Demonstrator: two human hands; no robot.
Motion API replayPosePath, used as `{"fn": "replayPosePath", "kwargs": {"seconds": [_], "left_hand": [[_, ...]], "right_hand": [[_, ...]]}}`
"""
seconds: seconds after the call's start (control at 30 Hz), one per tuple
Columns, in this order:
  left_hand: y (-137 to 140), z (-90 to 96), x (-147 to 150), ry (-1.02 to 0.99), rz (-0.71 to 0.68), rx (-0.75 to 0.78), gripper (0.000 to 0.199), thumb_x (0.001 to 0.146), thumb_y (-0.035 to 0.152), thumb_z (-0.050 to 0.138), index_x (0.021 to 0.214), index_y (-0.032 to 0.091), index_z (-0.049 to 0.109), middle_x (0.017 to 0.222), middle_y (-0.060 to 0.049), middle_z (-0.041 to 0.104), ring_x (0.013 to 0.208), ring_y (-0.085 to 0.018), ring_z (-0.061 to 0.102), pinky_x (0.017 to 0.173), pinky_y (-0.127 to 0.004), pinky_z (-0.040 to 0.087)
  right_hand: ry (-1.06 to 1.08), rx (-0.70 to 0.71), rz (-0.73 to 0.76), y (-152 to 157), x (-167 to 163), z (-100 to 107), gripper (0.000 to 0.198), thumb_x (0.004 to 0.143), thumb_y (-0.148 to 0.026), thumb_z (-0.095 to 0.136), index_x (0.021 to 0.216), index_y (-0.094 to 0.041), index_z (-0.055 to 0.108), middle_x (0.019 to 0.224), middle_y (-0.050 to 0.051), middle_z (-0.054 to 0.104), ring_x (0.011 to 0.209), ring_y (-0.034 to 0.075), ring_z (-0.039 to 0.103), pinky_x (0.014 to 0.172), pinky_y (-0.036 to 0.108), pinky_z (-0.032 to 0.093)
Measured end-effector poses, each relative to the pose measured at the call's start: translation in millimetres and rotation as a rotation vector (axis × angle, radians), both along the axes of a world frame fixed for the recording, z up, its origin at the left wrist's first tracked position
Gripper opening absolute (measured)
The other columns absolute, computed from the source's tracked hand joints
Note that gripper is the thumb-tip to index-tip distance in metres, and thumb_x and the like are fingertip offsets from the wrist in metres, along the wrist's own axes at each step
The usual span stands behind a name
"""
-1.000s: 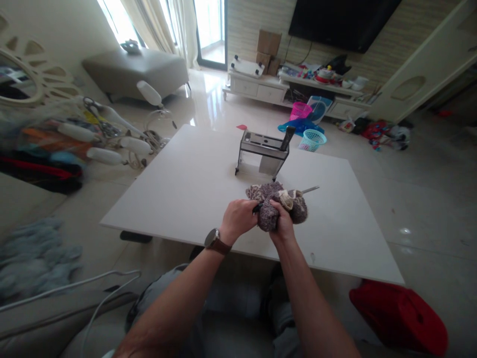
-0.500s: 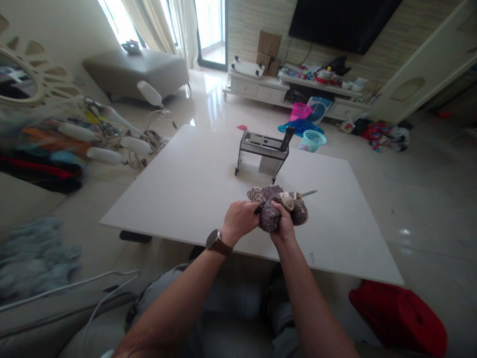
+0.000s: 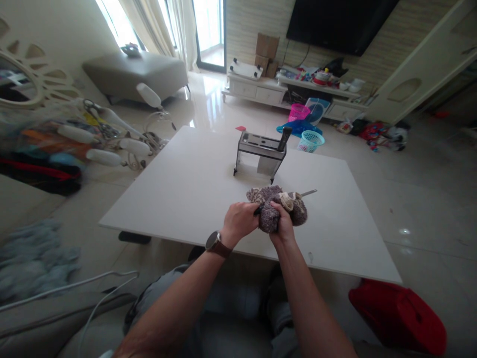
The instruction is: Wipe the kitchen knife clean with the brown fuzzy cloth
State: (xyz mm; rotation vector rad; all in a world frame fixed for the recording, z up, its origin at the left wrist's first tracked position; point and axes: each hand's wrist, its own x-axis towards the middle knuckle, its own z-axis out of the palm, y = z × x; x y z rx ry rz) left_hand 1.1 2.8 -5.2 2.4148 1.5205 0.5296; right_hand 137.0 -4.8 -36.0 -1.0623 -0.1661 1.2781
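My left hand, with a brown-strapped watch on the wrist, is closed around the black handle of a knife. Most of the blade is hidden by a bunched brown and cream towel; only a narrow metal tip sticks out on the right. The towel is gripped by my right hand, thumb on top, close beside the left. Beyond both hands a knife block stands on the white table, a black-handled knife in its right end slot.
A small red piece lies at the table's far edge. On the floor behind are a turquoise basket and a pink basket. Lamp arms rise left of the table, and a red object sits at lower right.
Hardly anything differs. The view has shifted very slightly, while both hands keep the same hold on the knife and towel.
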Motion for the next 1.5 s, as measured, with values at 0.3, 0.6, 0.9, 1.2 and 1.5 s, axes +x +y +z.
{"fn": "replayPosePath", "kwargs": {"seconds": [0.3,0.6,0.9,1.2,1.5], "left_hand": [[2.5,-1.2,0.3,0.014,-0.003,-0.008,0.018,0.087,0.027,0.057,0.078,0.022,0.072,0.085,-0.008,0.077,0.077,-0.024,0.071,0.064,-0.033,0.038],[1.5,3.1,-0.7,0.032,0.003,-0.038,0.019,0.088,0.028,0.056,0.08,0.022,0.072,0.086,-0.008,0.077,0.08,-0.024,0.071,0.066,-0.033,0.041],[1.1,3.7,-0.5,0.03,-0.002,-0.062,0.02,0.089,0.027,0.055,0.082,0.022,0.073,0.088,-0.009,0.077,0.081,-0.024,0.071,0.069,-0.032,0.043],[3.1,0.5,-2.9,-0.006,-0.033,-0.026,0.02,0.089,0.029,0.056,0.081,0.022,0.073,0.084,-0.009,0.076,0.078,-0.023,0.07,0.067,-0.032,0.041],[10.8,2.5,-25.5,-0.009,-0.114,0.008,0.018,0.085,0.026,0.057,0.076,0.023,0.072,0.077,-0.006,0.075,0.072,-0.021,0.068,0.062,-0.031,0.036]], "right_hand": [[0.009,0.014,-0.008,2.3,0.5,-3.1,0.031,0.066,-0.021,0.079,0.095,-0.016,0.071,0.093,0.002,0.078,0.081,0.015,0.073,0.075,0.025,0.061],[0.006,-0.005,-0.004,1.9,-3.4,2.8,0.028,0.066,-0.021,0.078,0.093,-0.017,0.071,0.089,0.001,0.078,0.078,0.015,0.072,0.073,0.025,0.061],[0.011,-0.001,-0.003,1.0,-1.0,2.9,0.031,0.065,-0.022,0.079,0.095,-0.016,0.071,0.091,0.002,0.078,0.079,0.015,0.071,0.073,0.026,0.06],[-0.023,0.026,0.023,2.2,4.5,4.3,0.03,0.068,-0.023,0.078,0.097,-0.018,0.07,0.088,0.001,0.077,0.08,0.017,0.072,0.079,0.031,0.061],[-0.025,0.122,-0.213,11.9,74.6,27.5,0.032,0.071,-0.017,0.07,0.103,-0.022,0.069,0.094,-0.002,0.076,0.087,0.016,0.073,0.082,0.032,0.062]]}}
